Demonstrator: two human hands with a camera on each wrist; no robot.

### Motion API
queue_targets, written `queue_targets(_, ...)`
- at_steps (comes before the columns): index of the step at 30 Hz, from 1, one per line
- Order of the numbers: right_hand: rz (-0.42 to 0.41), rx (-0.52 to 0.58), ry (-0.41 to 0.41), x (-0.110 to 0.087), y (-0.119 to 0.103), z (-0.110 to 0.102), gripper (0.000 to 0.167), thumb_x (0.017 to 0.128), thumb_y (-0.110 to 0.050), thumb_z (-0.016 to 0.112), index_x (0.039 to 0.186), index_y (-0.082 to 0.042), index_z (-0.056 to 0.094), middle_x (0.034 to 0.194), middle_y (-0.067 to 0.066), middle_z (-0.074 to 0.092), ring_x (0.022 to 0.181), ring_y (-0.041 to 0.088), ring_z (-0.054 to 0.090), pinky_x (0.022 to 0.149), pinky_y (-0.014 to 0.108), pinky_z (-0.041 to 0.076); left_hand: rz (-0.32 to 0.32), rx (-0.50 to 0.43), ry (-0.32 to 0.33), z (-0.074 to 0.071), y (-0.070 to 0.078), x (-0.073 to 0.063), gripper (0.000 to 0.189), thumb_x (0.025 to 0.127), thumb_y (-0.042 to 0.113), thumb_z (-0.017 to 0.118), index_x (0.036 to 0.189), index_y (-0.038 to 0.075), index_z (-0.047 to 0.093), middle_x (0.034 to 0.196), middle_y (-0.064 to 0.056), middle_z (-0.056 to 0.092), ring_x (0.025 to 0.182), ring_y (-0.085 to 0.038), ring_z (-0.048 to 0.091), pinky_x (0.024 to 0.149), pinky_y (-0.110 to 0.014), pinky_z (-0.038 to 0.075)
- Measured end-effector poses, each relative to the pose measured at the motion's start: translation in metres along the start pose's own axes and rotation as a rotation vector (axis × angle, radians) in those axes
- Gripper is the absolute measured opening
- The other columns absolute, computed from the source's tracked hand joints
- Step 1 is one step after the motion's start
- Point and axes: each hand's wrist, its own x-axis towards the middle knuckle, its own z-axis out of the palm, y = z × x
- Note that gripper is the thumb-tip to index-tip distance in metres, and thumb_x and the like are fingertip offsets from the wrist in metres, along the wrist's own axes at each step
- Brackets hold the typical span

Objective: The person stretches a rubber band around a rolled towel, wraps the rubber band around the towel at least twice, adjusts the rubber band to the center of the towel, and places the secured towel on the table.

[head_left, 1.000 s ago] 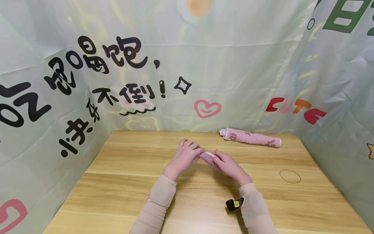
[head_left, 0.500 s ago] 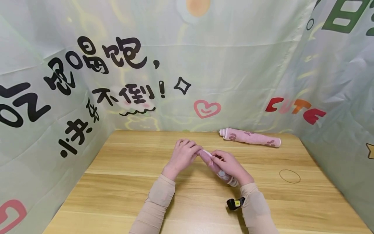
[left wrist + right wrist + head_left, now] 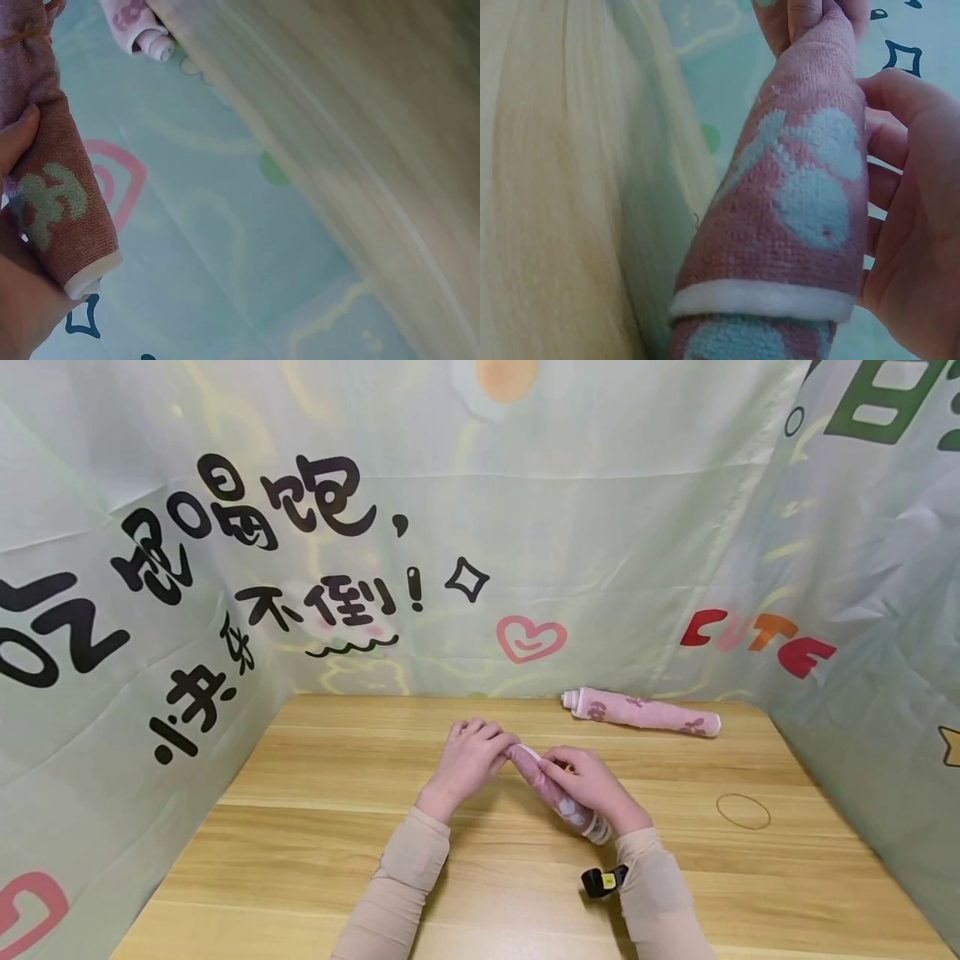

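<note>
A dusky-pink rolled towel [image 3: 551, 789] with pale patches and white hems slants between my hands, above the table. My left hand [image 3: 474, 760] grips its far-left end; in the left wrist view the thumb [image 3: 19, 135] lies along the roll. Higher up in that view, a thin orange-brown band [image 3: 24, 36] rings the towel and cinches it. My right hand [image 3: 588, 781] holds the towel near its middle, and in the right wrist view its fingers [image 3: 885, 146] reach behind the roll. The loose lower end, with its white hem [image 3: 765, 298], hangs toward my right forearm.
Another rolled pink towel [image 3: 645, 712] lies along the back right of the wooden table [image 3: 315, 852]. A thin rubber band [image 3: 742, 811] lies on the right side. A black wrist device [image 3: 602, 882] sits by my right sleeve. Printed fabric walls [image 3: 637, 543] stand behind and beside the table.
The towel's lower end has swung into sight below my right hand, and more of the roll shows. My left hand has shifted slightly left. Over the last half second little has moved.
</note>
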Motion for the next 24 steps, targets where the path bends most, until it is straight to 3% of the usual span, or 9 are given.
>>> queue_targets(8, 0.054, 0.022, -0.063, -0.001, -0.001, -0.003, 0.036, 0.095, -0.038, 0.060, 0.117, -0.011, 0.068, 0.102, 0.005, 0.072, 0.086, 0.011, 0.061, 0.076, 0.030, 0.051, -0.014, -0.027, 0.005, -0.001, -0.003, -0.002, 0.019, 0.091, 0.032, 0.067, 0.109, 0.026, 0.071, 0.102, 0.008, 0.069, 0.098, -0.016, 0.062, 0.092, -0.045, 0.046)
queue_targets(13, 0.119, 0.058, -0.093, -0.002, -0.001, -0.006, 0.045, 0.089, -0.043, 0.068, 0.123, -0.013, 0.064, 0.107, 0.006, 0.069, 0.086, 0.014, 0.059, 0.074, 0.030, 0.049, -0.033, -0.047, 0.035, -0.003, -0.008, -0.002, 0.019, 0.090, 0.029, 0.068, 0.109, 0.025, 0.070, 0.102, 0.006, 0.069, 0.100, -0.018, 0.062, 0.092, -0.046, 0.045)
queue_targets(17, 0.139, 0.045, -0.087, -0.004, 0.002, -0.007, 0.046, 0.084, -0.037, 0.074, 0.123, -0.014, 0.063, 0.106, 0.005, 0.069, 0.087, 0.014, 0.059, 0.077, 0.032, 0.049, -0.050, -0.040, 0.050, -0.003, -0.014, -0.003, 0.022, 0.088, 0.028, 0.071, 0.110, 0.025, 0.070, 0.104, 0.005, 0.069, 0.102, -0.019, 0.062, 0.092, -0.046, 0.046)
queue_targets(24, 0.110, 0.008, -0.037, -0.005, 0.006, -0.007, 0.049, 0.082, -0.024, 0.077, 0.126, -0.009, 0.060, 0.116, 0.011, 0.068, 0.103, 0.025, 0.063, 0.092, 0.047, 0.050, -0.073, -0.049, 0.074, -0.009, -0.024, -0.003, 0.023, 0.087, 0.026, 0.073, 0.110, 0.023, 0.070, 0.104, 0.004, 0.071, 0.101, -0.020, 0.064, 0.091, -0.047, 0.047)
